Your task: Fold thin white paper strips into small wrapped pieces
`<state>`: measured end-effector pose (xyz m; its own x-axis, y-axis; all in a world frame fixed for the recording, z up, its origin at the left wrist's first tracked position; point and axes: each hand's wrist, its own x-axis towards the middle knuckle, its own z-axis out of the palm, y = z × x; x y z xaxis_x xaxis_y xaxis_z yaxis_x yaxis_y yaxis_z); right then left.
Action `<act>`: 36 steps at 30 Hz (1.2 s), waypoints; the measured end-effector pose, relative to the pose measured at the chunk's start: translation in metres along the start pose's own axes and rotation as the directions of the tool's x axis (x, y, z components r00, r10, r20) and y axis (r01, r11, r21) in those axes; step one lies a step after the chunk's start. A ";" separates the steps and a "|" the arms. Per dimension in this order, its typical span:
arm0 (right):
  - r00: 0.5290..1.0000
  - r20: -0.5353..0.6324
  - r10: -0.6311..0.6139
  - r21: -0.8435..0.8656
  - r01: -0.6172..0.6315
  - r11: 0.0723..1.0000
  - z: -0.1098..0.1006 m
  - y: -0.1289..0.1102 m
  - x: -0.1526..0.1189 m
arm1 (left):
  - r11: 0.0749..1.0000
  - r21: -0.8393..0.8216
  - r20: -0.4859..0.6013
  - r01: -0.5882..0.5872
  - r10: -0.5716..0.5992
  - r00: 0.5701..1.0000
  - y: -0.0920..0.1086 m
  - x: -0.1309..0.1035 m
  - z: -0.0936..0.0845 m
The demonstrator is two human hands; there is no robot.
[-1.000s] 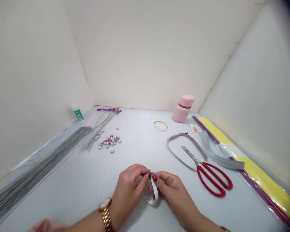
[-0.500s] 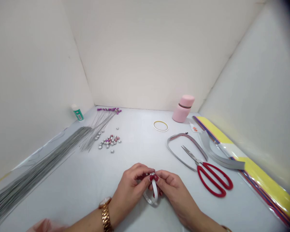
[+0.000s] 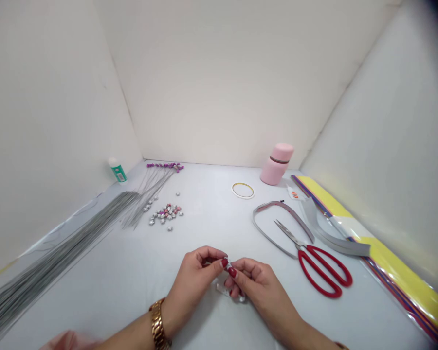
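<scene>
Wire bundle: grey stems [image 3: 76, 238] running along the left side of the table; a green-and-white tube [image 3: 118, 173] beyond them, by the wall
Purple-tipped stems [image 3: 165, 167]: fanned near the back wall
Little stars [image 3: 167, 214]: silver, pink and purple, in a loose heap; a few strays around it
Left hand [image 3: 200, 274]: thumb and fingers pinched together on the strip; gold watch band [image 3: 156, 325] at the wrist
Strip [image 3: 223, 289]: pale, shiny – its top between both thumbs, the rest hanging below
Right hand [image 3: 263, 287]: fingers curled, thumb pressing the strip
Ring [image 3: 243, 197]: flat, beyond the hands
Pink bottle [image 3: 276, 165]: near the back wall
Scissors [image 3: 321, 272]: red-handled, blades apart only slightly – beside yellow packs [image 3: 390, 272]
</scene>
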<state>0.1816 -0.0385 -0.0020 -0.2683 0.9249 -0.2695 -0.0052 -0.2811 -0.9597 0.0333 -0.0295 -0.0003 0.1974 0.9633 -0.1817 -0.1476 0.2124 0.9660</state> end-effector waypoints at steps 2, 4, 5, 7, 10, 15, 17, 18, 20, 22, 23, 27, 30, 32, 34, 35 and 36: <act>1.000 -0.004 0.012 -0.028 -0.012 1.000 0.000 0.001 0.000 | 1.000 -0.009 -0.020 0.017 -0.017 1.000 -0.001 0.000 -0.001; 1.000 0.008 0.018 -0.036 -0.017 0.999 0.000 0.001 0.000 | 0.999 -0.026 -0.038 0.026 -0.027 0.999 -0.002 0.000 0.000; 1.000 0.014 0.018 -0.036 -0.017 0.999 0.000 0.000 0.000 | 0.999 -0.030 -0.046 0.028 -0.029 0.999 -0.002 0.000 0.000; 1.000 0.024 0.019 -0.031 -0.019 0.999 0.000 0.000 0.001 | 1.000 -0.019 -0.047 0.021 -0.022 0.999 -0.001 0.000 0.002; 0.999 0.032 0.022 -0.006 -0.022 1.000 0.000 0.000 0.000 | 0.997 0.065 -0.039 -0.035 0.037 0.999 0.000 -0.002 0.003; 0.999 0.035 0.020 0.074 -0.022 0.997 0.002 -0.004 -0.002 | 0.913 0.342 -0.044 -0.221 0.250 0.967 -0.002 -0.006 -0.001; 0.999 0.039 0.016 0.110 -0.020 0.994 0.004 -0.006 -0.003 | 0.830 0.455 -0.005 -0.322 0.364 0.932 -0.003 -0.008 -0.002; 0.999 0.042 0.018 0.128 -0.023 0.992 0.004 -0.006 -0.003 | 0.784 0.496 0.025 -0.372 0.415 0.909 -0.002 -0.009 -0.003; 0.999 0.042 0.029 0.158 -0.036 0.987 0.005 -0.007 -0.002 | 0.707 0.546 0.088 -0.449 0.485 0.870 -0.002 -0.010 -0.003; 0.998 0.038 0.049 0.186 -0.055 0.981 0.005 -0.007 -0.002 | 0.663 0.566 0.127 -0.490 0.517 0.846 -0.002 -0.011 -0.003; 0.998 0.040 0.058 0.198 -0.065 0.978 0.005 -0.007 -0.002 | 0.652 0.577 0.128 -0.492 0.523 0.843 -0.002 -0.011 -0.003; 0.996 0.059 0.073 0.234 -0.085 0.968 0.006 -0.008 -0.003 | 0.656 0.618 0.042 -0.433 0.522 0.852 -0.002 -0.012 -0.002; 0.998 0.028 0.062 0.241 -0.066 0.968 0.008 -0.009 -0.005 | 0.634 0.624 0.059 -0.457 0.545 0.837 -0.002 -0.012 -0.002; 0.999 0.015 0.049 0.241 -0.052 0.969 0.009 -0.009 -0.005 | 0.609 0.620 0.092 -0.495 0.570 0.817 -0.003 -0.012 -0.002; 0.998 0.024 0.051 0.241 -0.055 0.969 0.008 -0.008 -0.005 | 0.585 0.617 0.123 -0.527 0.589 0.799 -0.003 -0.012 -0.002; 0.998 0.028 0.054 0.243 -0.059 0.968 0.007 -0.007 -0.004 | 0.576 0.616 0.135 -0.537 0.595 0.793 -0.004 -0.012 -0.002; 0.998 0.030 0.056 0.245 -0.062 0.967 0.006 -0.006 -0.004 | 0.569 0.616 0.144 -0.544 0.598 0.789 -0.004 -0.012 -0.002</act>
<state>0.1767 -0.0419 0.0058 -0.2974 0.8993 -0.3206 -0.2247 -0.3923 -0.8920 0.0296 -0.0411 -0.0024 0.2071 0.8632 0.4605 0.4060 -0.5040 0.7623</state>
